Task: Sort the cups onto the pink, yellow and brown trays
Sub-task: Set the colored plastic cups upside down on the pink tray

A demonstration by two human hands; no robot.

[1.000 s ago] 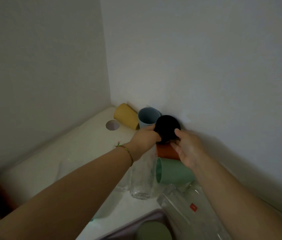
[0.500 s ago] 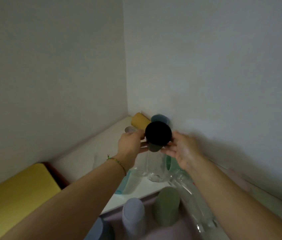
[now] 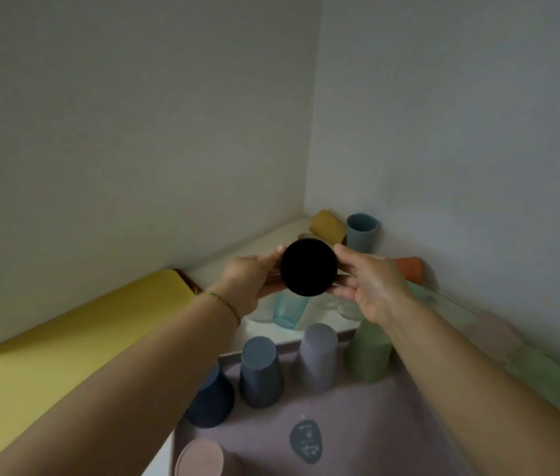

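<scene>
A black cup point(image 3: 308, 267) is held in the air with its round base toward me, gripped between my left hand point(image 3: 249, 280) and my right hand point(image 3: 368, 285). Below it lies the pink tray point(image 3: 368, 427), where several cups stand upside down: a dark blue point(image 3: 210, 400), a grey-blue point(image 3: 260, 371), a lilac point(image 3: 318, 360), a green point(image 3: 369, 352), plus a pink one point(image 3: 199, 456) at the near edge. The yellow tray point(image 3: 48, 352) lies to the left, with a brown tray edge point(image 3: 187, 280) peeking out behind it.
In the far corner a mustard cup point(image 3: 327, 226) lies on its side beside an upright light blue cup point(image 3: 361, 232). An orange cup point(image 3: 409, 269) lies by the right wall. Clear and pale blue glasses point(image 3: 287, 309) stand under my hands. Walls close in left and right.
Both hands have lifted the black cup away from the corner and toward me. My view has dropped, bringing the pink tray and its cups and more of the yellow tray into sight.
</scene>
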